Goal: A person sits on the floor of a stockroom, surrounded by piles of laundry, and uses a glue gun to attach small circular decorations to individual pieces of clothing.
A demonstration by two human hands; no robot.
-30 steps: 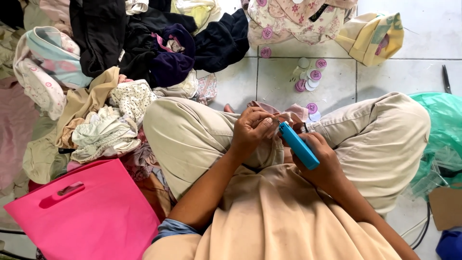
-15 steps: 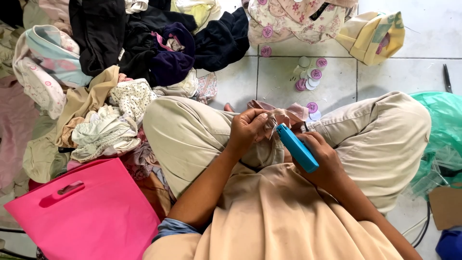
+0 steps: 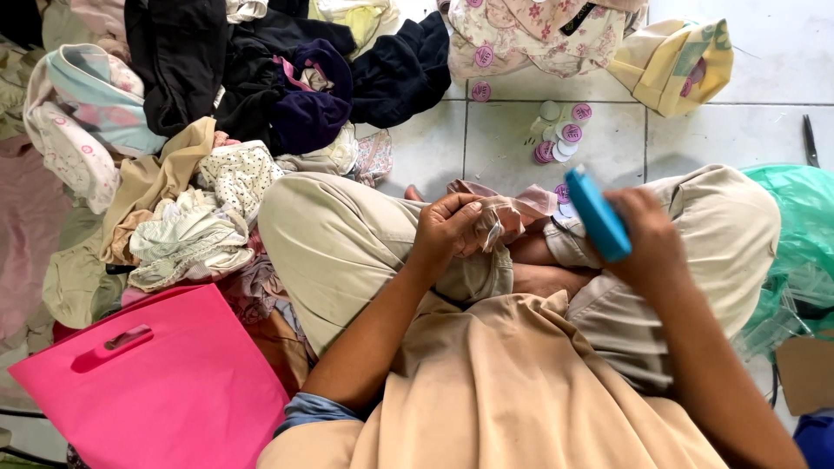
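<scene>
I sit cross-legged on a tiled floor in beige trousers. My left hand pinches a small pinkish-beige cloth over my lap. My right hand grips a flat blue tool and is held out to the right, apart from the cloth. A little clear tag hangs from the cloth near my left fingers.
A heap of mixed clothes covers the floor at upper left. A pink bag lies at lower left. Round pink and white tags sit on the tiles ahead. A green plastic bag and a cardboard piece lie at right.
My right hand has pulled the blue tool away from the cloth, out to the right. My left hand stays on the cloth.
</scene>
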